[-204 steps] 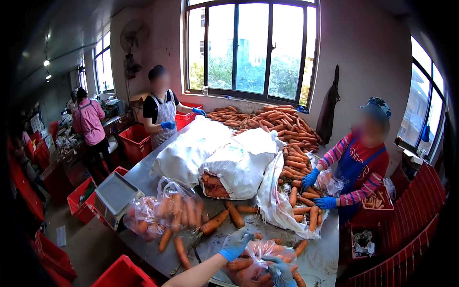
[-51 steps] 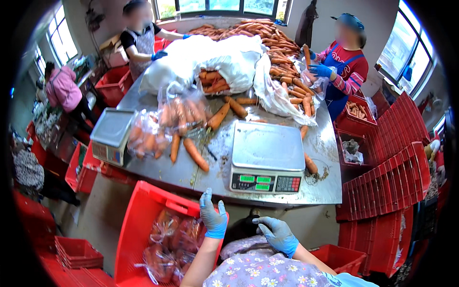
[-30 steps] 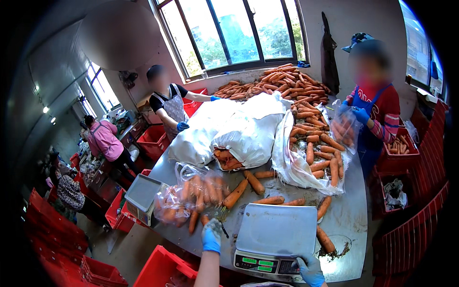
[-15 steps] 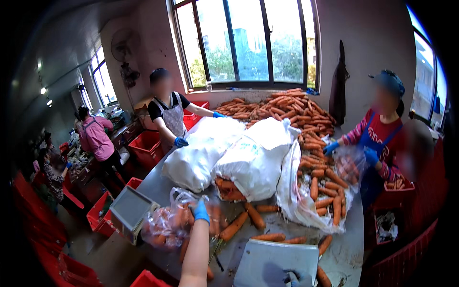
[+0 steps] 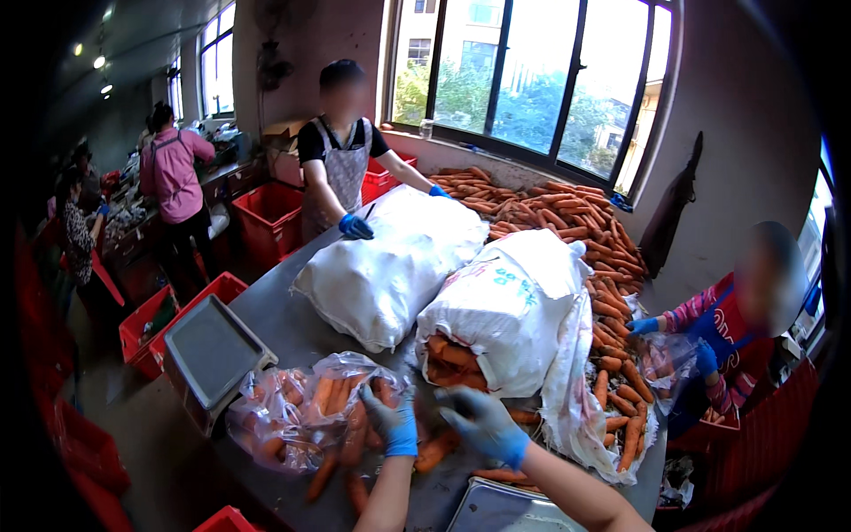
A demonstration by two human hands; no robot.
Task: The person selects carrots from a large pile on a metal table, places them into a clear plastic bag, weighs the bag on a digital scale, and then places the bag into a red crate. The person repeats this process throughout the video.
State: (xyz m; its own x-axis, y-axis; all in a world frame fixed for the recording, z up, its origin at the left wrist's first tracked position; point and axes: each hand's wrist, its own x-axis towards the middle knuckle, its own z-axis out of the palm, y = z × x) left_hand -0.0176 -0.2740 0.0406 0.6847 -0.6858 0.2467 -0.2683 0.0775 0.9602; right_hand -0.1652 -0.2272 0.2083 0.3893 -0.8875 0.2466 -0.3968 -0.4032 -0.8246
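My left hand (image 5: 393, 426), in a blue and grey glove, is at the right side of a clear plastic bag of carrots (image 5: 332, 399). Its fingers are stretched out over the carrots; whether they pinch the plastic is unclear. My right hand (image 5: 486, 427), gloved alike, hovers with fingers apart and nothing in it, just in front of a white woven sack (image 5: 496, 310) whose mouth shows carrots (image 5: 454, 359). More bagged carrots (image 5: 275, 412) lie left of my left hand. Between my hands, a loose carrot (image 5: 434, 450) rests on the metal table (image 5: 301, 319).
A scale with a grey tray (image 5: 217, 341) stands at the table's left edge; another metal tray (image 5: 510, 510) is low in front. A second white sack (image 5: 386, 266) lies beyond. A carrot heap (image 5: 567, 213) covers the far right. Two co-workers stand across the table, one handling a bag (image 5: 665, 359).
The view has swung, shifting the scene. My right hand has come up from over the near metal tray to the sack's front. My left hand stays by the bagged carrots.
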